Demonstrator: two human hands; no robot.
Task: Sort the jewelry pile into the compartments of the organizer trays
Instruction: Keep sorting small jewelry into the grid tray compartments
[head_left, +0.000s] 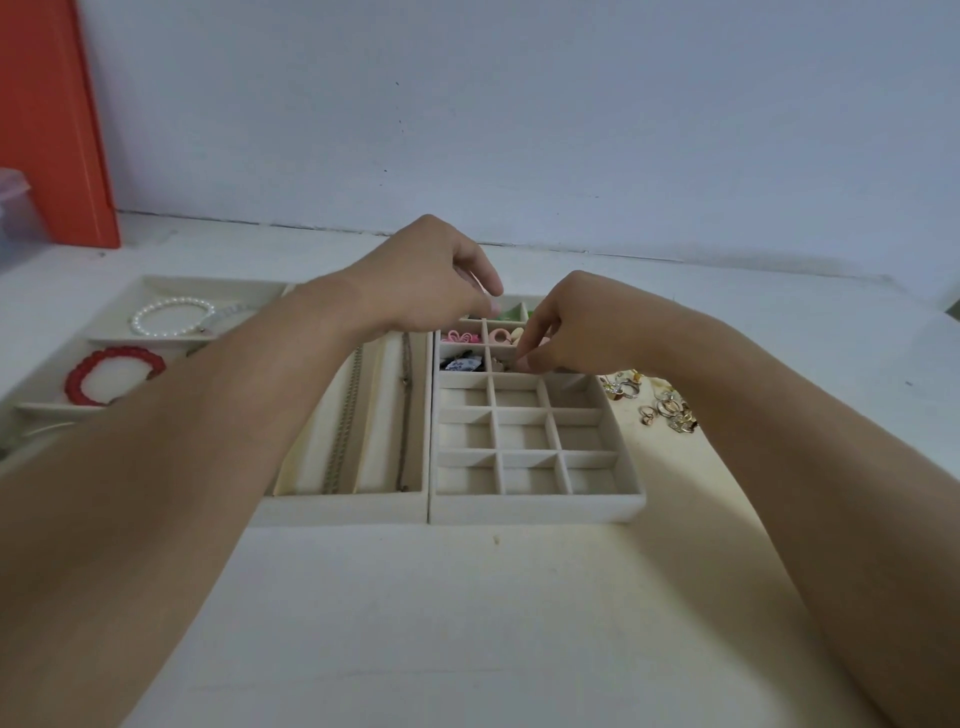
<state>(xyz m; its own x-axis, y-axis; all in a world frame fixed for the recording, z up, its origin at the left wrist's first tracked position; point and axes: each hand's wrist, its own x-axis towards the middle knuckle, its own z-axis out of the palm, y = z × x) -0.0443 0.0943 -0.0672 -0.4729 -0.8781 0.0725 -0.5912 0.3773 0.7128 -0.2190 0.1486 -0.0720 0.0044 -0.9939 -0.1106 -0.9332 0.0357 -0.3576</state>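
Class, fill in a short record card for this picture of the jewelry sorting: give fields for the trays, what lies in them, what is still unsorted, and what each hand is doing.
grid tray: grid tray, near three rows bare, far cells hold small coloured pieces
long tray: long tray with two chains
left tray: pearl bracelet, red bead bracelet
unsorted: pile of rings on the table, right of the grid tray
left hand: left hand over the far cells, fingers curled; contents unclear
right hand: right hand, fingers pinching at a middle cell; item hidden
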